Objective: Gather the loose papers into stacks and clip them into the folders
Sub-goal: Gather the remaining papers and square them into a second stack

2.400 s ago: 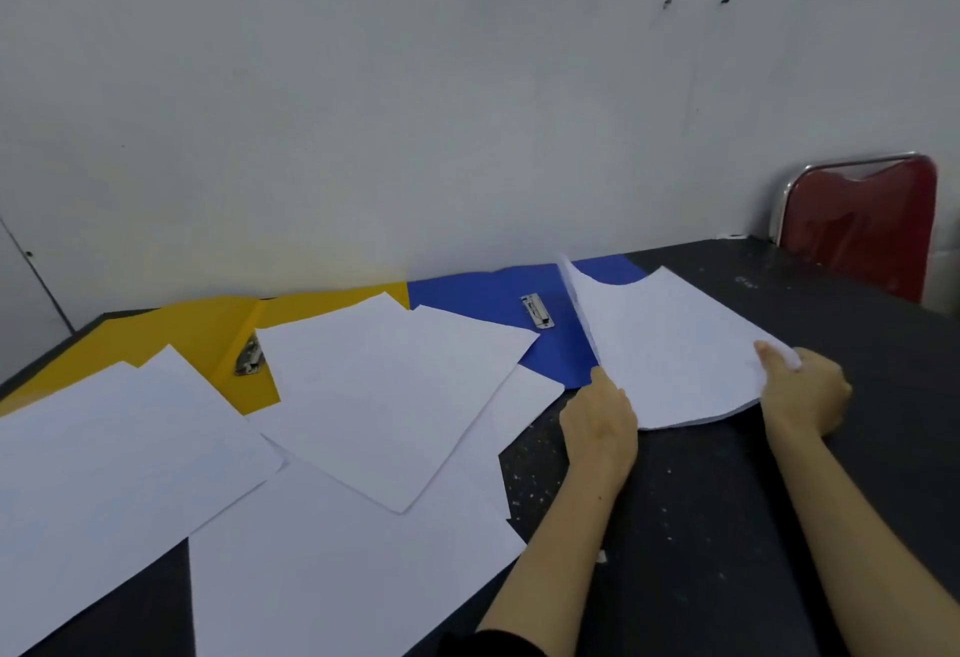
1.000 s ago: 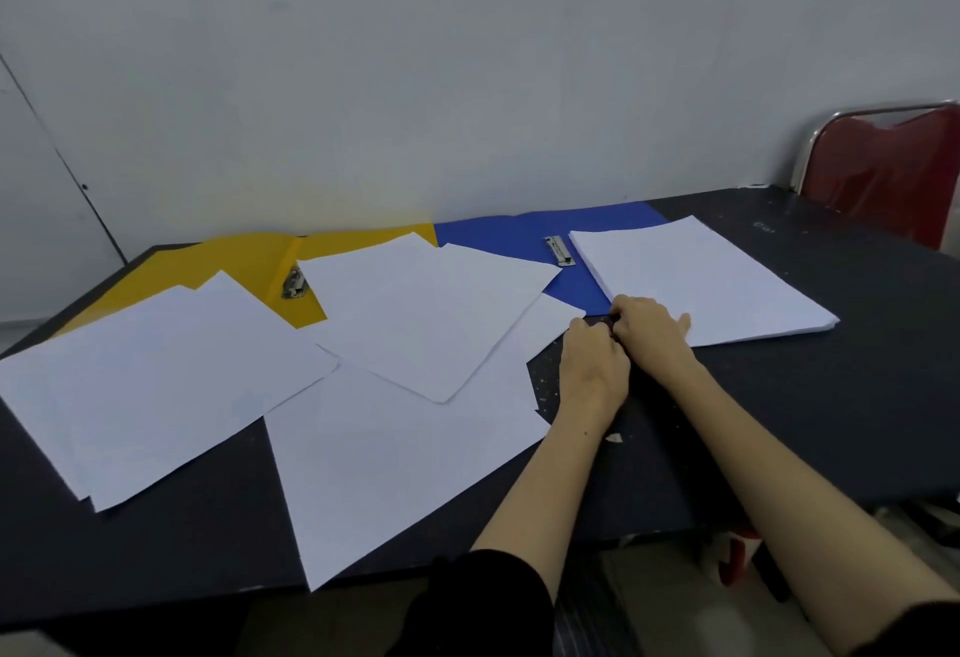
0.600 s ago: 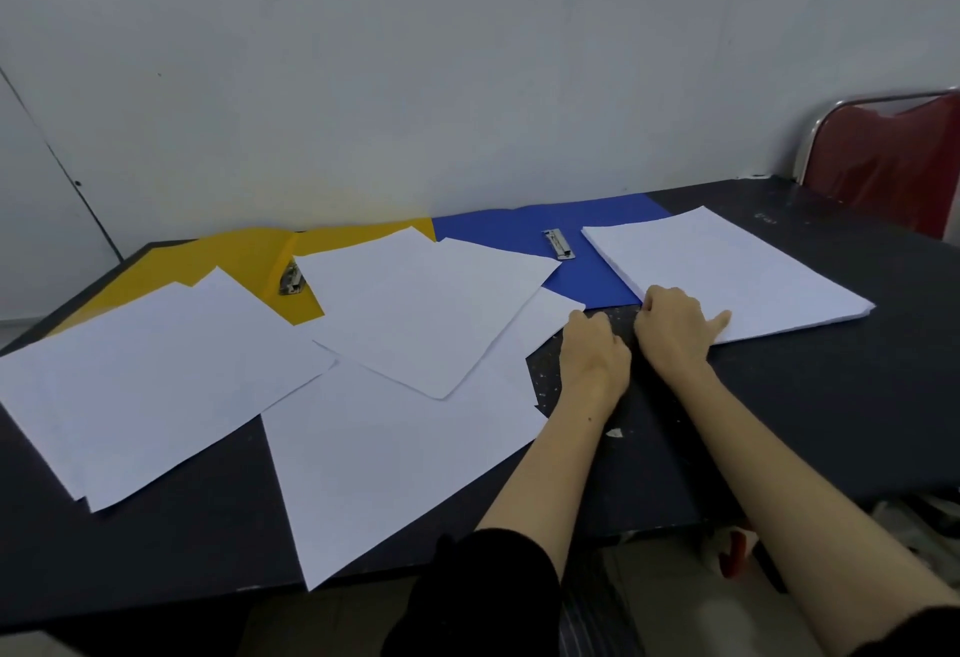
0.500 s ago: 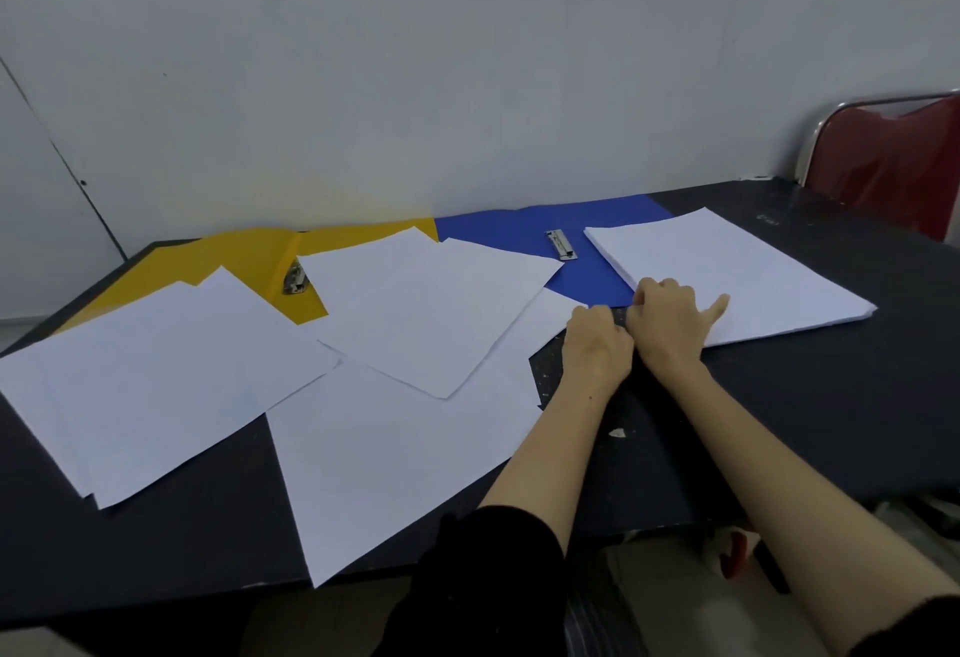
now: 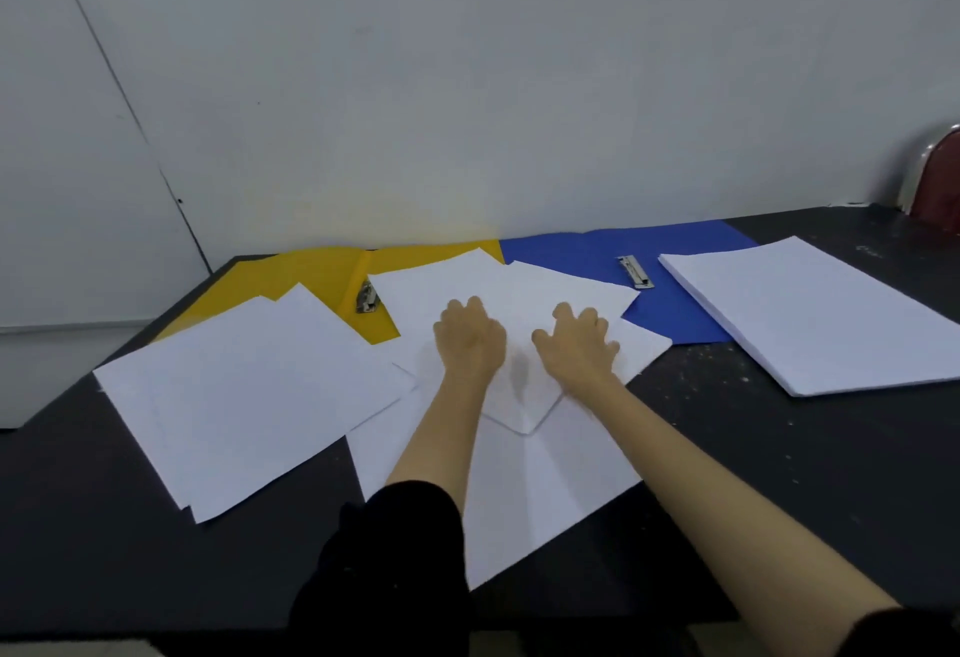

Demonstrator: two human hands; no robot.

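Two hands rest on the loose sheets at the table's middle. Your left hand (image 5: 470,339) lies palm down on the top sheet (image 5: 524,293), fingers spread and nearly straight, holding nothing. Your right hand (image 5: 576,342) lies just beside it on the same sheet, fingers splayed and slightly bent, also gripping nothing. More loose sheets (image 5: 244,391) lie overlapped to the left, and a large one (image 5: 545,490) lies under your forearms. A squared stack (image 5: 810,313) sits well apart to the right, its far corner on the blue folder (image 5: 670,293). That folder lies open against the wall, its metal clip (image 5: 634,272) uncovered. The yellow folder (image 5: 311,274) lies open beside it, partly covered by sheets, its clip (image 5: 366,298) showing. All rest on the black table (image 5: 779,474).
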